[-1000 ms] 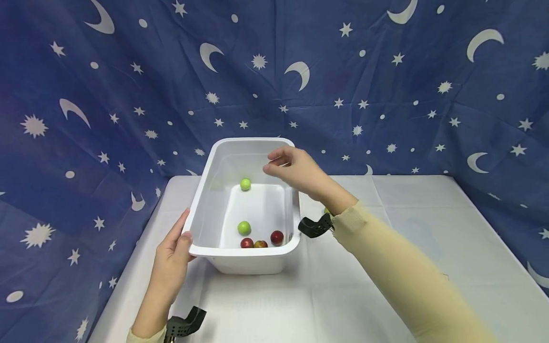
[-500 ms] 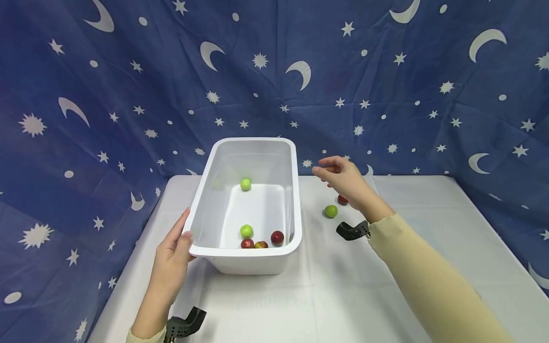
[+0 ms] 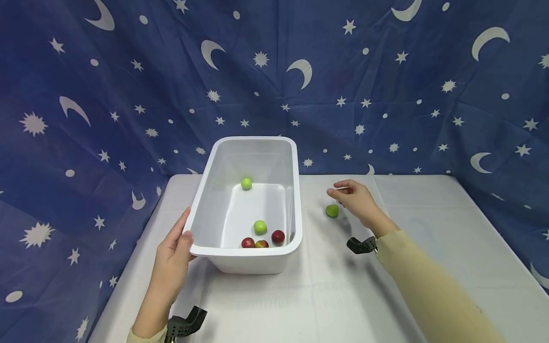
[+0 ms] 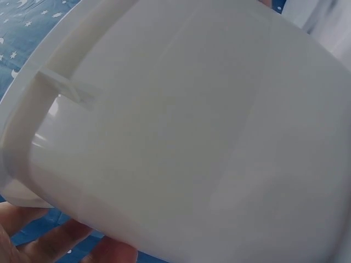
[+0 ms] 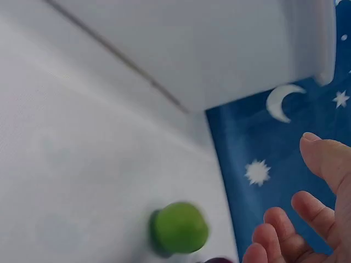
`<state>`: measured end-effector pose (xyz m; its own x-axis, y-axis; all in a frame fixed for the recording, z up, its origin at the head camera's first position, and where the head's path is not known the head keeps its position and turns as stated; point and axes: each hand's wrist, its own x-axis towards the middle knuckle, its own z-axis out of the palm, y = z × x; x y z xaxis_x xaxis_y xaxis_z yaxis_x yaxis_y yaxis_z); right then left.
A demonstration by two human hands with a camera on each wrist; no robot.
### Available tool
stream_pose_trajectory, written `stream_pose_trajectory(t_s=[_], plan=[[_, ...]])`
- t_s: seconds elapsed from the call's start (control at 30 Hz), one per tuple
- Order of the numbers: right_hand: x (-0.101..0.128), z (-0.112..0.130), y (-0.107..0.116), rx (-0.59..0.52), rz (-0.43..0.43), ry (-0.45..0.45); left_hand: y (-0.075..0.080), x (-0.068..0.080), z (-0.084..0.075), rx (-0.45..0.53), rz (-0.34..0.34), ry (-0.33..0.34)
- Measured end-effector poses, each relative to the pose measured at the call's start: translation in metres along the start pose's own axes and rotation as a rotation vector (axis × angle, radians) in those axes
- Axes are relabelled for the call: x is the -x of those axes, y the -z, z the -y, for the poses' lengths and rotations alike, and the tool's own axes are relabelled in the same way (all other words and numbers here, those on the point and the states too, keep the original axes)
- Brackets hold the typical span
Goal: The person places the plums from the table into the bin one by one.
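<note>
A white plastic tub point(image 3: 244, 252) stands on the table. My left hand point(image 3: 171, 252) grips its left rim near the front corner, thumb on top; in the left wrist view, fingers point(image 4: 55, 241) show under the rim. Inside lie two small round green fruits point(image 3: 259, 227), one at the back, and several red ones point(image 3: 278, 237) near the front. Right of the tub, my right hand point(image 3: 356, 202) hovers with fingers loosely bent and nothing between them. A green fruit point(image 5: 180, 227) sits on the cloth just below it. A dark red fruit point(image 5: 219, 260) peeks in beside that, hidden by my hand in the head view.
A white cloth point(image 3: 429, 252) covers the table. A blue curtain point(image 3: 386, 85) with moons and stars hangs at the back and sides. Both wrists wear black camera mounts point(image 3: 362, 245).
My right hand has moved from over the tub to the right and down towards the fruit on the table. In the tub, the front green fruit has rolled right. My left hand stays put.
</note>
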<state>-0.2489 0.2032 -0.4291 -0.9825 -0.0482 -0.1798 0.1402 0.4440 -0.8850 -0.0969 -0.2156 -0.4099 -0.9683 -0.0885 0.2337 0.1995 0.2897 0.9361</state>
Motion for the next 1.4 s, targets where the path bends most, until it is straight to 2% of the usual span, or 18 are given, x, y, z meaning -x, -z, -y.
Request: stream_pose_trajectory(t_s=[0.3,0.5,0.9,1.13,1.4], plan=[[-0.003,-0.028,-0.007,0.061,-0.019,-0.041,0.0,0.0,0.0,0.01,0.001,0.006],[-0.003,-0.039,-0.013,0.059,-0.03,-0.072,0.0,-0.001,0.0,0.011,-0.002,0.011],[-0.006,-0.048,-0.022,0.086,-0.048,-0.105,0.0,-0.001,0.001,0.011,-0.004,0.016],[-0.006,-0.051,-0.02,0.066,-0.052,-0.173,-0.002,-0.001,-0.001,-0.008,-0.003,0.013],[-0.004,-0.05,-0.02,0.031,-0.017,-0.21,-0.001,0.0,-0.003,-0.042,-0.003,0.026]])
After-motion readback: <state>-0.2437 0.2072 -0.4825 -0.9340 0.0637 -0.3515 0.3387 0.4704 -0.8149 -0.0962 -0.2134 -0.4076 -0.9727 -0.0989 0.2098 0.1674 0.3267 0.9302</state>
